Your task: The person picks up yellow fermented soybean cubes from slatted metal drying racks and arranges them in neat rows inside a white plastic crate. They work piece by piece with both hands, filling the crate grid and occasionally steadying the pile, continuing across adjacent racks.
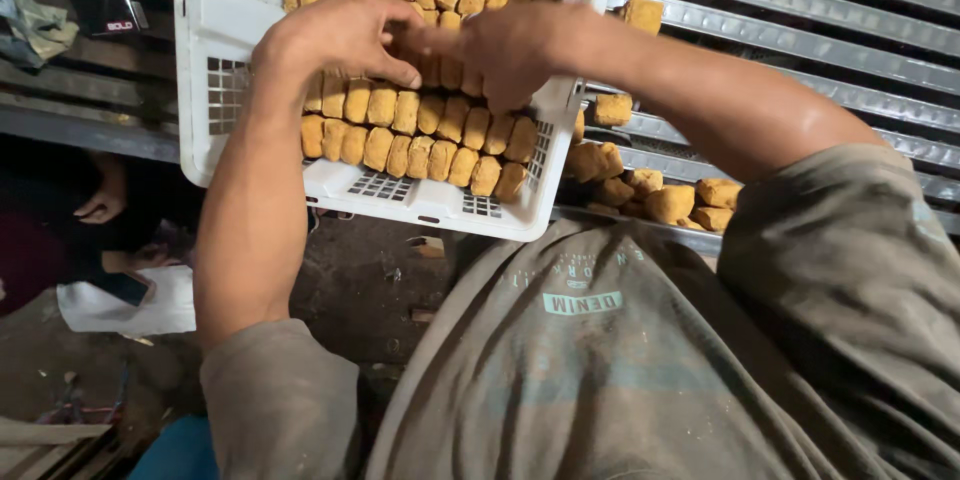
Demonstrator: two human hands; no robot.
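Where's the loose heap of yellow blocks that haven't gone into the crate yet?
In the head view, the loose yellow blocks lie right of the white crate on the grey metal slats, just under the person's right forearm.

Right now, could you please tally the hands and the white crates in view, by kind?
The person's own hands: 2 (left hand, right hand)
Another person's hand: 1
White perforated crate: 1
Total: 4
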